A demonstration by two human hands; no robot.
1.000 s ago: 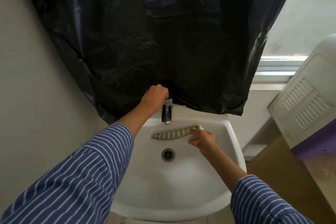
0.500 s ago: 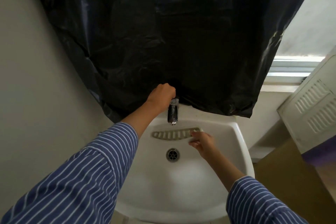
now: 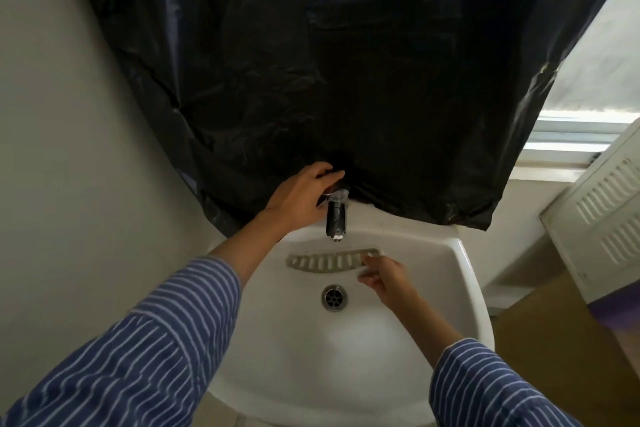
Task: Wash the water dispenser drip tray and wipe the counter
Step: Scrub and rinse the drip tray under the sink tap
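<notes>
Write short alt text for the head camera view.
A right hand holds a slotted drip tray under a chrome faucet in a white sink, while the left hand rests on the faucet handle.

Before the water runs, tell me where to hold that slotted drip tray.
Grip the drip tray by its right end, coming from the right, as the right hand does. It is long and narrow, lying crosswise under the faucet, so an end hold leaves the slots open.
</notes>
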